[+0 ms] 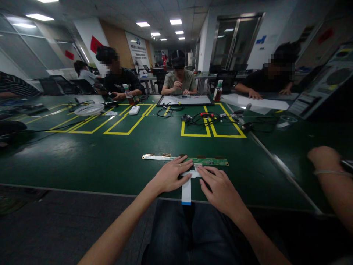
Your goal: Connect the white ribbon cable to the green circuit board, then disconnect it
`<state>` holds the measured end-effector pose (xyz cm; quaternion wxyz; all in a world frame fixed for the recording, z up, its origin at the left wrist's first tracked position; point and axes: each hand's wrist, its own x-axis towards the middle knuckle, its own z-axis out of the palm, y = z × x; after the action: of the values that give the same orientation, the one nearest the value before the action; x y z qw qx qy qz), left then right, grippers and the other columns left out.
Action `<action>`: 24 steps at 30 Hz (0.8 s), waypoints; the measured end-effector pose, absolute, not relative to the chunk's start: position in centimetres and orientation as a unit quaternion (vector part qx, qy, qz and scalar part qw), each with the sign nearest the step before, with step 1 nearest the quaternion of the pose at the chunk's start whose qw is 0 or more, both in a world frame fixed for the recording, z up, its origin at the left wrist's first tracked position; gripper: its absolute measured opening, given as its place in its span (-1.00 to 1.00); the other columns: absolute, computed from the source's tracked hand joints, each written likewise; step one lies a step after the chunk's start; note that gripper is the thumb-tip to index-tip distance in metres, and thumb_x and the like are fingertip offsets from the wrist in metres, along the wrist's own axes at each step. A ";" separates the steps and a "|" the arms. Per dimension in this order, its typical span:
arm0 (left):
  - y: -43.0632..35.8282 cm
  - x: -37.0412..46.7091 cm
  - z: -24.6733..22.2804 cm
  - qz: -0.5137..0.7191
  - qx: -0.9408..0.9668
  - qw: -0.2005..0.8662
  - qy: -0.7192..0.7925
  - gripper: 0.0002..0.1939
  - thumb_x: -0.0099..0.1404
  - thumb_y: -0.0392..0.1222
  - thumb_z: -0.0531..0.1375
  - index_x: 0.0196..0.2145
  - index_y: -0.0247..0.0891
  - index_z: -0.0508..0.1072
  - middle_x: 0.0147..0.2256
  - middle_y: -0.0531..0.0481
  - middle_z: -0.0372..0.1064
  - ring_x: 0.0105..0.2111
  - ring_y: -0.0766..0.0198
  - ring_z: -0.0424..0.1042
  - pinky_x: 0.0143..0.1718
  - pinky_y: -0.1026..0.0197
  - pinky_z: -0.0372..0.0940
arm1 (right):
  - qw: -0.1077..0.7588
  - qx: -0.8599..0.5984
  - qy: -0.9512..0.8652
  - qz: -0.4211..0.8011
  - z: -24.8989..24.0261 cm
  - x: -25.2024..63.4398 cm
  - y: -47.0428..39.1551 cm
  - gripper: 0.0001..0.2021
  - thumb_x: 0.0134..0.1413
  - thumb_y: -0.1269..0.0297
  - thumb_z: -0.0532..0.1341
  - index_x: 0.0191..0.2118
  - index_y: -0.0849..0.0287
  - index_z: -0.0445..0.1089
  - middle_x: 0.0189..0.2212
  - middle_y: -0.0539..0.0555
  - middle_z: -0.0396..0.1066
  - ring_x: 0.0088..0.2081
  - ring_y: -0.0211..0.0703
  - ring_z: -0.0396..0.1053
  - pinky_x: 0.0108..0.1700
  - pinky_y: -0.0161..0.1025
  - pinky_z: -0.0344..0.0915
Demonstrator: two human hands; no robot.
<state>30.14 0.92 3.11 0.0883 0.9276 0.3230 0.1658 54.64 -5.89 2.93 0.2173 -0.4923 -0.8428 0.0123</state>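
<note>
A long, narrow green circuit board lies crosswise on the table in front of me. A white flat ribbon cable with a blue end runs from the board's middle toward the table's front edge, bending sideways near the connector. My left hand rests flat, its outstretched fingertips on the board and its thumb by the cable. My right hand has its fingertips on the cable beside the connector, thumb held apart. Part of the cable's bend is hidden under the fingers.
The green table bears yellow tape outlines. Beyond are black cables, a white device, bottles and a framed panel. Several people sit around. Another person's arm is close on the right.
</note>
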 end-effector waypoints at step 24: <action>2.1 30.1 3.2 0.171 0.932 0.104 0.301 -0.27 0.56 0.18 0.03 0.51 -0.19 0.02 0.50 -0.15 -0.11 0.51 0.06 -0.11 0.50 -0.16 -0.07 | 0.222 -0.505 -0.834 -0.004 2.9 54.7 -6.0 -0.53 0.40 0.32 0.13 0.36 0.04 0.34 0.29 0.09 0.42 0.28 0.05 0.34 0.22 0.09 0.32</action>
<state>30.06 2.05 3.24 0.1037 0.9323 0.3014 0.1709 54.69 -6.03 2.94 0.2225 -0.5048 -0.8340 -0.0037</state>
